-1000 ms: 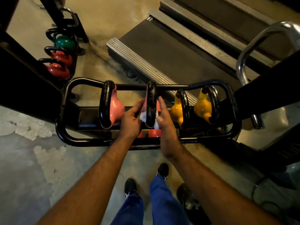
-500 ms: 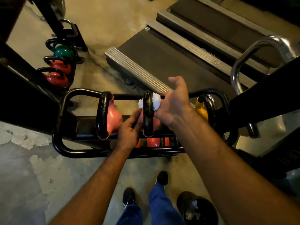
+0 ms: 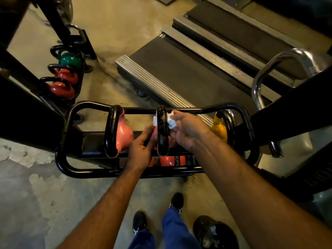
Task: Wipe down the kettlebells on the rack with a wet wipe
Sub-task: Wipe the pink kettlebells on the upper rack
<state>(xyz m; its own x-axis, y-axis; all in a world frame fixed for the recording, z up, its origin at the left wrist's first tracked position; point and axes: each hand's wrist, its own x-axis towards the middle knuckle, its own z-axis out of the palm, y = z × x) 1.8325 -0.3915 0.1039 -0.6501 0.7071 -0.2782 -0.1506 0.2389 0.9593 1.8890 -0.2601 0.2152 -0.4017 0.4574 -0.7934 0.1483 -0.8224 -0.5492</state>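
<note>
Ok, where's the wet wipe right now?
In the head view the wet wipe is mid-frame, wrapped over the far end of the middle kettlebell's black handle and pinched by the right hand, while the left hand steadies that kettlebell.

Three kettlebells stand in the rack [image 3: 68,121]: the left kettlebell [image 3: 118,133], the middle kettlebell [image 3: 162,132], and the right kettlebell [image 3: 222,126]. The left hand [image 3: 142,150] lies left of the middle one, the right hand [image 3: 188,130] right of it with the wet wipe [image 3: 170,121] against the handle. Behind lies what seems a treadmill [image 3: 179,74].
</note>
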